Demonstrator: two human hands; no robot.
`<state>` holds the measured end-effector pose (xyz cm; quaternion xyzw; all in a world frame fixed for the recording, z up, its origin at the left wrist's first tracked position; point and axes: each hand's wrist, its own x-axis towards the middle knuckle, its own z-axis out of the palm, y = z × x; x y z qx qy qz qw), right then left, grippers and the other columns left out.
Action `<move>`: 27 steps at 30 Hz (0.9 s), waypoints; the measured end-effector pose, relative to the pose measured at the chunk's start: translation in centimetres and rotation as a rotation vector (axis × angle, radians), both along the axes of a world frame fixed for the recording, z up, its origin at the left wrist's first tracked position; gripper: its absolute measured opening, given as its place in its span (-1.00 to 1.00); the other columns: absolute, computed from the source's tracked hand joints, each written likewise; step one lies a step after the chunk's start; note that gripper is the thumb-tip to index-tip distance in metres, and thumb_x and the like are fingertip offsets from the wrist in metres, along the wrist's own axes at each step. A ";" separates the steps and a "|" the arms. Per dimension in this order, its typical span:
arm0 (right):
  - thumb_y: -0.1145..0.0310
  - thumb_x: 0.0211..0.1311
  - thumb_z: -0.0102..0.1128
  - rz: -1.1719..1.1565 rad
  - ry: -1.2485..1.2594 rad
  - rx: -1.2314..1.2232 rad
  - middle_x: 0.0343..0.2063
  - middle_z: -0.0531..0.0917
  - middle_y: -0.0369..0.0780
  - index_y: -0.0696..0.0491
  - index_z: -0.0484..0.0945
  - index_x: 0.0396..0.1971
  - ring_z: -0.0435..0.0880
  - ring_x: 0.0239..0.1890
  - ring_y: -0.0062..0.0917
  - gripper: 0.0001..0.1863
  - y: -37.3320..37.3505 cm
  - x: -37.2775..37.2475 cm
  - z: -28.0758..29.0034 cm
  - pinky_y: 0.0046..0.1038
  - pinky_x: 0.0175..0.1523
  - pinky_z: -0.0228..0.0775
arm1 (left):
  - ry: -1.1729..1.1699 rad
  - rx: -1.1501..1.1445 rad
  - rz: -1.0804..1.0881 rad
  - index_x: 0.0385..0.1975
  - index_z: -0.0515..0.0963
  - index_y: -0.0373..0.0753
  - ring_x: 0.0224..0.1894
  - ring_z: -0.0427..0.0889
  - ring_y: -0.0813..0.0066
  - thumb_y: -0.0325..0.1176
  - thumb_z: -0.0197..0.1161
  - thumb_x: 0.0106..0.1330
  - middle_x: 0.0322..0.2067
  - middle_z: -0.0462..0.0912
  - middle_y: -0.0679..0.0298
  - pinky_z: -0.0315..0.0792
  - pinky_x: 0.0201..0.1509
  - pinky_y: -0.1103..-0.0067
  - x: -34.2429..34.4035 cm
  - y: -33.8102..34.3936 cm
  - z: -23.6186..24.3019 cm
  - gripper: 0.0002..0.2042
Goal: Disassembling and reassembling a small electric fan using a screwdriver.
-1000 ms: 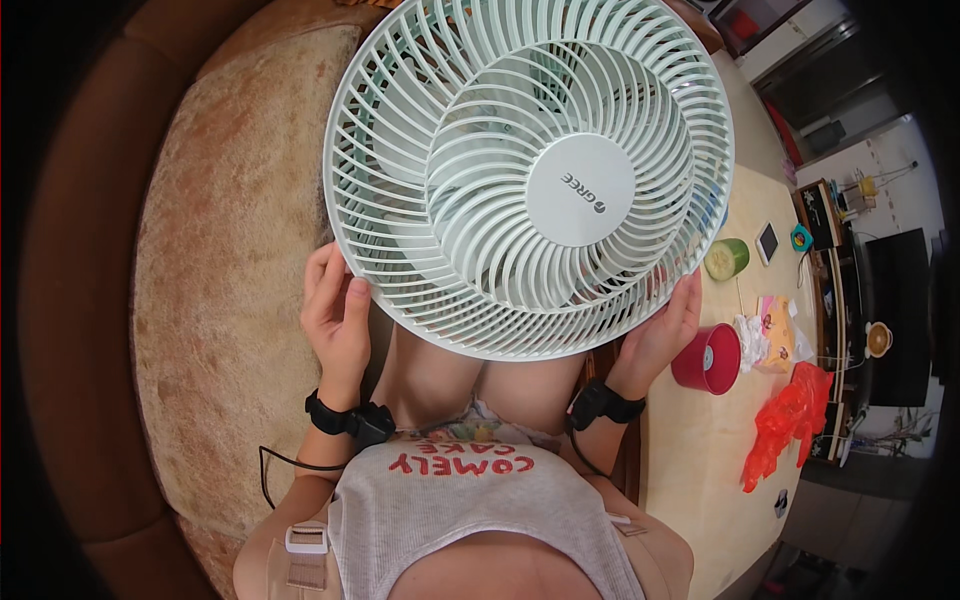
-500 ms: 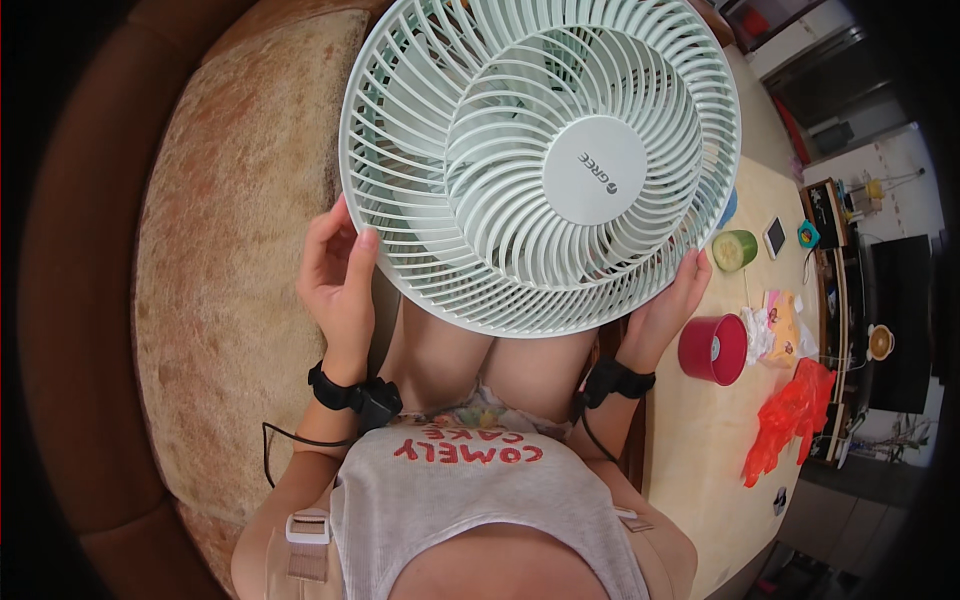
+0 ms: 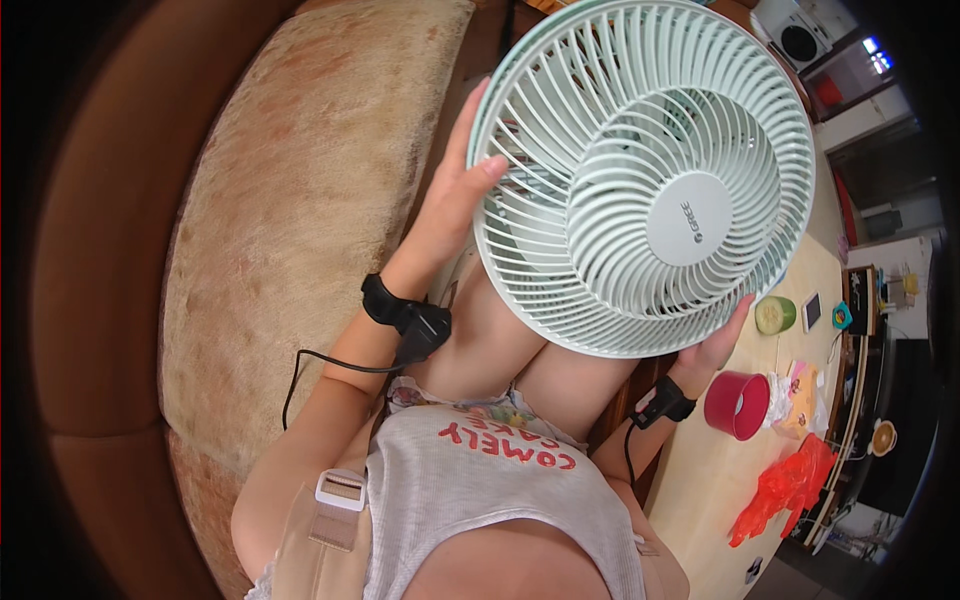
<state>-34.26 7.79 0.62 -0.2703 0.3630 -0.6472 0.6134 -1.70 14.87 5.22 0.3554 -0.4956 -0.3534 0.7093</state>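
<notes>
A round pale mint-white fan head [image 3: 688, 215] with a spiral-slatted guard fills the upper right of the view, above my thighs. My left hand [image 3: 462, 180] grips its left rim, thumb over the front edge and fingers reaching round the side. My right hand [image 3: 725, 335] holds the lower right rim, fingers curled against it, partly hidden by the guard. A dark strapped device with a cable sits on each of my wrists.
A tan fur cushion [image 3: 285, 220] covers the brown sofa at left. On the pale table [image 3: 700, 490] at right are a magenta bin [image 3: 736, 406], a crumpled red bag [image 3: 770, 500], tissues, a cucumber piece [image 3: 774, 316] and a phone [image 3: 812, 312]. A television stands beyond.
The fan and both hands have moved rightward. My left hand has risen along with the fan's left side, so the guard is tilted differently. Both hands still grip the rim.
</notes>
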 end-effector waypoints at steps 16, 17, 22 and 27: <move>-0.06 0.40 -0.33 -0.120 0.121 0.005 0.25 0.26 -0.22 0.08 0.13 0.27 0.25 0.25 -0.37 -0.38 1.6 2.1 3.0 -0.31 0.34 0.03 | -0.290 -0.156 0.240 0.33 0.02 -0.23 0.38 -0.06 -0.02 -0.26 -0.02 0.29 0.34 -0.14 -0.10 -0.10 0.37 0.28 -0.2 1.8 -2.3 -0.40; -0.06 0.40 -0.33 -0.114 0.124 0.010 0.25 0.26 -0.23 0.08 0.13 0.27 0.26 0.25 -0.36 -0.38 1.6 2.3 3.5 -0.30 0.34 0.03 | -0.274 -0.159 0.247 0.33 0.02 -0.23 0.38 -0.06 -0.02 -0.26 -0.02 0.29 0.34 -0.14 -0.10 -0.10 0.37 0.28 -0.3 2.0 -2.3 -0.40; -0.01 0.39 -0.24 -0.144 0.190 0.021 0.24 0.28 -0.22 0.07 0.16 0.26 0.28 0.23 -0.37 -0.41 1.0 2.2 3.9 -0.29 0.30 0.07 | -0.280 -0.155 0.230 0.33 -0.01 -0.27 0.38 -0.07 -0.07 -0.40 0.04 0.20 0.34 -0.19 -0.14 -0.07 0.36 0.28 -0.5 2.2 -2.5 -0.34; 0.01 0.39 -0.25 -0.167 0.289 0.021 0.22 0.30 -0.20 0.07 0.18 0.25 0.30 0.21 -0.36 -0.43 0.2 1.3 5.0 -0.27 0.28 0.11 | -0.275 -0.147 0.182 0.33 -0.04 -0.31 0.38 -0.10 -0.08 -0.38 0.09 0.16 0.35 -0.22 -0.16 -0.06 0.36 0.27 -0.1 2.6 -2.5 -0.29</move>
